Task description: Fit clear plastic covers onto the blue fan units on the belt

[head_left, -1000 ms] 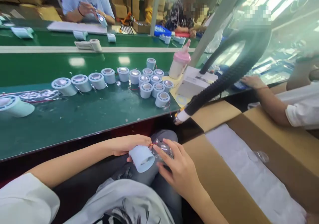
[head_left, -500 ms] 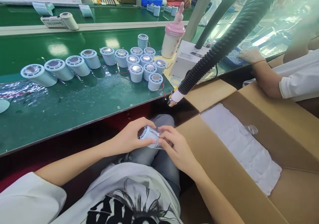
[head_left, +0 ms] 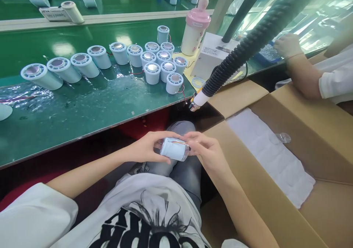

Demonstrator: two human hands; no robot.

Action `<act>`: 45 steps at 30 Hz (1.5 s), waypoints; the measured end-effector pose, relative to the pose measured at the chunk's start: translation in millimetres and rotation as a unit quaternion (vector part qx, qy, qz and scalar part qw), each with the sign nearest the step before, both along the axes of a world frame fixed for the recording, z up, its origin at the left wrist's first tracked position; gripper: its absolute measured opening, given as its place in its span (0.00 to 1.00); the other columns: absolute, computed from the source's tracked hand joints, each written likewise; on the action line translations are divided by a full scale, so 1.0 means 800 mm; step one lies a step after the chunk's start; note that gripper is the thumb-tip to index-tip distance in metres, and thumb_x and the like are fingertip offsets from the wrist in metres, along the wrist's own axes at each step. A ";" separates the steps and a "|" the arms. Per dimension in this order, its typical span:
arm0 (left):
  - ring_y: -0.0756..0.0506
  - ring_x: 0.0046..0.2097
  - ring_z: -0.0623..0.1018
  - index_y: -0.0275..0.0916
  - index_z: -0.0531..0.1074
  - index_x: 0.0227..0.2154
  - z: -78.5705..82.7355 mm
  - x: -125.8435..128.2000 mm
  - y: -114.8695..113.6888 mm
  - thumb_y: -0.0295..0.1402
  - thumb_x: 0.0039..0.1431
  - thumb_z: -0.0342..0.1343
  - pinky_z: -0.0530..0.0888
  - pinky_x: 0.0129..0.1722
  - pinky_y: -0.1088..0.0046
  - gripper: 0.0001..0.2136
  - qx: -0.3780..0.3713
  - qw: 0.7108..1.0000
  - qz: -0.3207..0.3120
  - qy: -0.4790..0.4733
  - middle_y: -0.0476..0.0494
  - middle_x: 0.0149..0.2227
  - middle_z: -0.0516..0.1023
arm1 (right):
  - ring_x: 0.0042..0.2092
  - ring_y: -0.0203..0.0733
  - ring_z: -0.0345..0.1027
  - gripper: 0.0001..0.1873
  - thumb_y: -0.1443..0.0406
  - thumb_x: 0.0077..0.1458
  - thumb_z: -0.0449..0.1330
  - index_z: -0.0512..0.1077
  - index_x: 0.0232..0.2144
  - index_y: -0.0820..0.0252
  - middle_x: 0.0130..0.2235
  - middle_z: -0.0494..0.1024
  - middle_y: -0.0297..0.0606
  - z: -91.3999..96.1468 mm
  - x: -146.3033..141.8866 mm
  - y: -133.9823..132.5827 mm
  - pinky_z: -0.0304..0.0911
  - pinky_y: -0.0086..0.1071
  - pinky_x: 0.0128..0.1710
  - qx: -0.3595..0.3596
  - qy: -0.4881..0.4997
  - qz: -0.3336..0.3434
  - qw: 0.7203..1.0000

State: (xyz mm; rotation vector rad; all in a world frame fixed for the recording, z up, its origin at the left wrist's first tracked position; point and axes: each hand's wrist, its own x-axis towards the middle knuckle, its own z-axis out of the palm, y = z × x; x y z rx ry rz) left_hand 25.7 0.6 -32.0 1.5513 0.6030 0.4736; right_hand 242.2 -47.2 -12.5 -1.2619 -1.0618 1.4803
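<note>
the green tabletop (head_left: 110,110) is carrying pale blue cylinders (head_left: 152,76), running in a row on the left and clustering on the right; a yellow sheet (head_left: 189,74) is lying beside them under a white box (head_left: 209,58), with a pink-lidded bottle (head_left: 191,38) standing near.

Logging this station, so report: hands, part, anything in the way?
Left hand holding blue cylinder, right hand at its clear-covered end. Wires along its side. Nothing visibly blocking; black hose apart from hands.
</note>
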 end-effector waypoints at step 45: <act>0.37 0.59 0.71 0.36 0.72 0.53 -0.002 0.070 0.094 0.32 0.46 0.69 0.64 0.61 0.57 0.28 -0.171 0.960 0.159 -0.155 0.35 0.56 0.74 | 0.50 0.49 0.72 0.31 0.48 0.45 0.65 0.60 0.46 0.55 0.49 0.75 0.48 -0.085 -0.005 0.054 0.68 0.44 0.49 0.160 0.005 -0.141 0.977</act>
